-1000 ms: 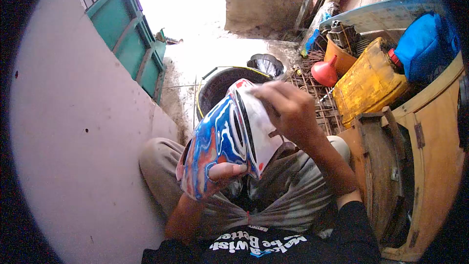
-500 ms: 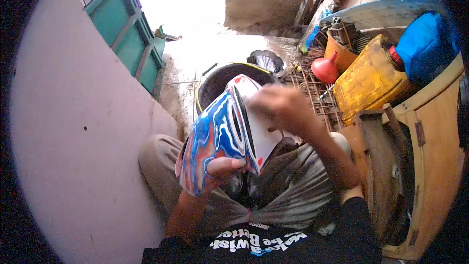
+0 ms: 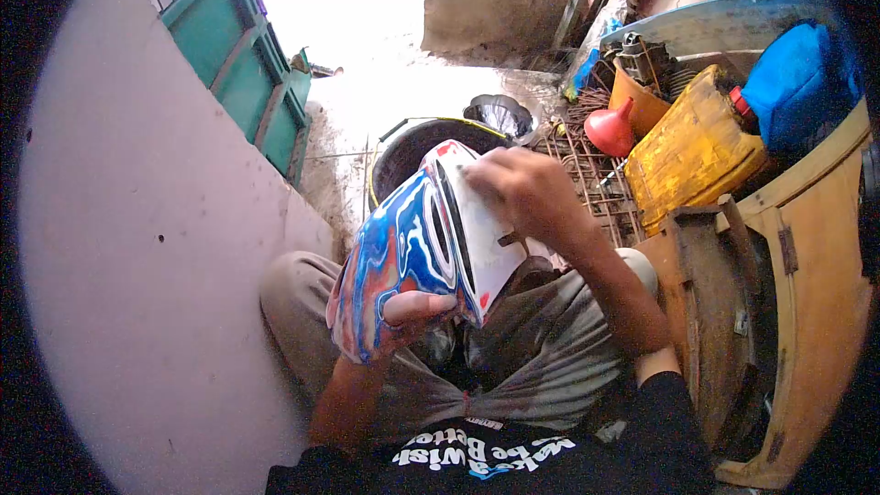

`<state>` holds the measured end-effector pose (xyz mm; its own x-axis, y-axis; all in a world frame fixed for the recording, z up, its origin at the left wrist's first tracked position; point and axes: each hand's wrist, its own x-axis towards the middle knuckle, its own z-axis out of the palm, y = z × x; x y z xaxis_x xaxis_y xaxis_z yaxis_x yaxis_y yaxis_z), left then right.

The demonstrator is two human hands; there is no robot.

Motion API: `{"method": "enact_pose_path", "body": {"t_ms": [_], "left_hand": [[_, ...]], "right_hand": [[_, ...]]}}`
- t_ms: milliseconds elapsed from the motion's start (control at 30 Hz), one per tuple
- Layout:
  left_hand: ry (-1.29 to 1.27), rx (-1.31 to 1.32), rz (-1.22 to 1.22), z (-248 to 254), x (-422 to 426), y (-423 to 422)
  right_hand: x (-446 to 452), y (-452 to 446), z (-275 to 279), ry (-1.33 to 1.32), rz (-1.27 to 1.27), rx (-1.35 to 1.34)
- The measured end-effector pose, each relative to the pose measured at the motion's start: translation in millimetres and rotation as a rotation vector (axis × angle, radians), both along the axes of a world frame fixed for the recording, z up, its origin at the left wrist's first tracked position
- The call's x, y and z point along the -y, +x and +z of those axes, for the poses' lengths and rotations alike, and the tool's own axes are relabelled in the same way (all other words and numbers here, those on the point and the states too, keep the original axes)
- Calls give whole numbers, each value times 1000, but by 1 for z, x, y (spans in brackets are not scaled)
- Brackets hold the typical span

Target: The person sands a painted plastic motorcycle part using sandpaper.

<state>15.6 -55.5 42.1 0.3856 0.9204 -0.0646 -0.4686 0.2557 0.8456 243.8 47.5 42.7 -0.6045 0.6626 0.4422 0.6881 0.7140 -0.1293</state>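
Observation:
A shell-like panel (image 3: 394, 252), swirled blue, white and orange-red on its left part and mostly white on its right, is tilted above my lap. My left hand (image 3: 408, 319) grips its lower left side, with the thumb on top and the other fingers hidden beneath. Over the white part lies my right hand (image 3: 527, 191), its fingers bent together against the surface. Whatever those fingers hold, if anything, is too small or hidden to name. Behind the panel is a black bucket (image 3: 403, 158) with a yellow rim, partly covered by it.
A pale wall (image 3: 165, 266) runs along the left, with a green panel (image 3: 220, 64) behind it. To the right are a metal grid (image 3: 587, 160), a red funnel (image 3: 610, 131), a yellow jerrycan (image 3: 701, 151), a blue container (image 3: 797, 87) and a wooden frame (image 3: 811, 284).
My right hand has moved back and forth a little over the white part. The panel and my left hand have shifted slightly upward in view.

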Motion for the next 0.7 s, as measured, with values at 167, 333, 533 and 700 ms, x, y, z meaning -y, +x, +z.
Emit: {"method": "enact_pose_path", "body": {"t_ms": [167,333,533,700], "left_hand": [[13,-19,-14,-4,-2,0],[12,-22,-16,-5,-2,0],[24,-50,-1,-20,4,6],[43,30,-34,6,2,2]], "right_hand": [[56,-31,25,-31,461,-240],[6,0,6,-79,54,-21],[31,-19,14,-42,285,-153],[23,-11,-2,4,196,-87]]}}
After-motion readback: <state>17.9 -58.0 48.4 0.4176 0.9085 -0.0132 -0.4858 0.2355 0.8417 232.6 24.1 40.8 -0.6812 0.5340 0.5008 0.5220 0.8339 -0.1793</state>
